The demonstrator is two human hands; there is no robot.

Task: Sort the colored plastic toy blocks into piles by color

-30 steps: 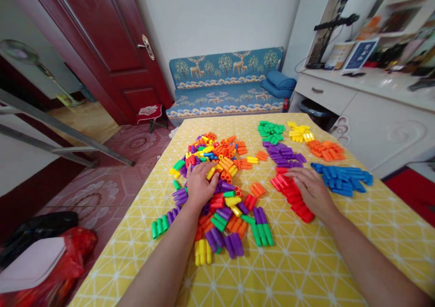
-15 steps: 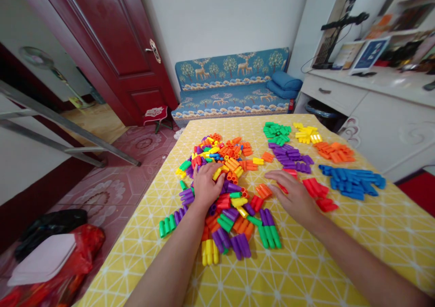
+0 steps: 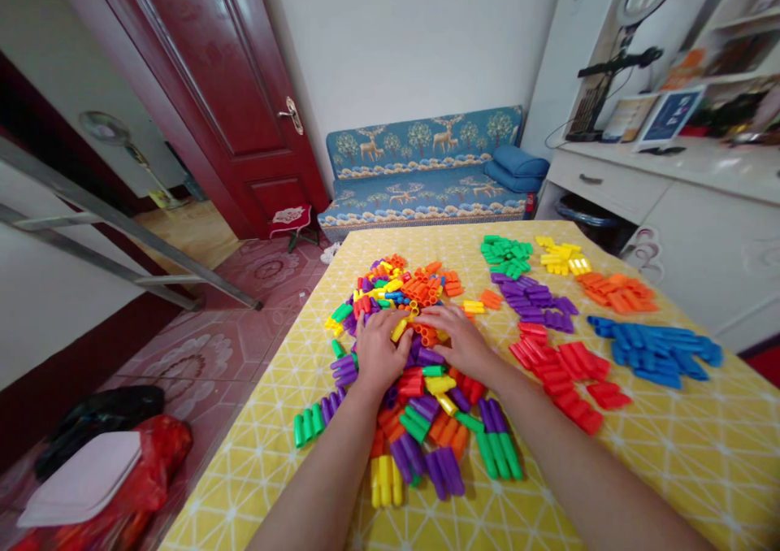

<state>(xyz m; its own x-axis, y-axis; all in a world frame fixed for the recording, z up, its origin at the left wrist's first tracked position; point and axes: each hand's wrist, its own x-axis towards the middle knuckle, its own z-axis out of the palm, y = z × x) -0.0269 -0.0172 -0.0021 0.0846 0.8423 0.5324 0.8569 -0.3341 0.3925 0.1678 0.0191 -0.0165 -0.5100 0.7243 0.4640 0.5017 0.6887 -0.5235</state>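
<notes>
A mixed heap of bullet-shaped plastic building blocks (image 3: 426,405) in several colours lies on the yellow table. My left hand (image 3: 383,352) rests over the heap, closed around a yellow block (image 3: 400,329) between thumb and fingers. Close beside it, my right hand (image 3: 460,341) reaches in from the right with fingers stretched and the thumb apart. Its fingertips are by the yellow block and some orange blocks (image 3: 428,336); I see nothing held in it. Red blocks (image 3: 557,368) lie in a group right of my right wrist.
Sorted groups stand on the right: green blocks (image 3: 505,256), yellow blocks (image 3: 561,257), purple blocks (image 3: 530,297), orange blocks (image 3: 618,292) and blue blocks (image 3: 655,352). Beyond the patterned tablecloth (image 3: 244,486) are a blue sofa (image 3: 420,185) and a white cabinet (image 3: 695,218).
My right hand has moved left from beside the red group to the heap, next to my left hand. More of the red group now shows. The view has shifted slightly.
</notes>
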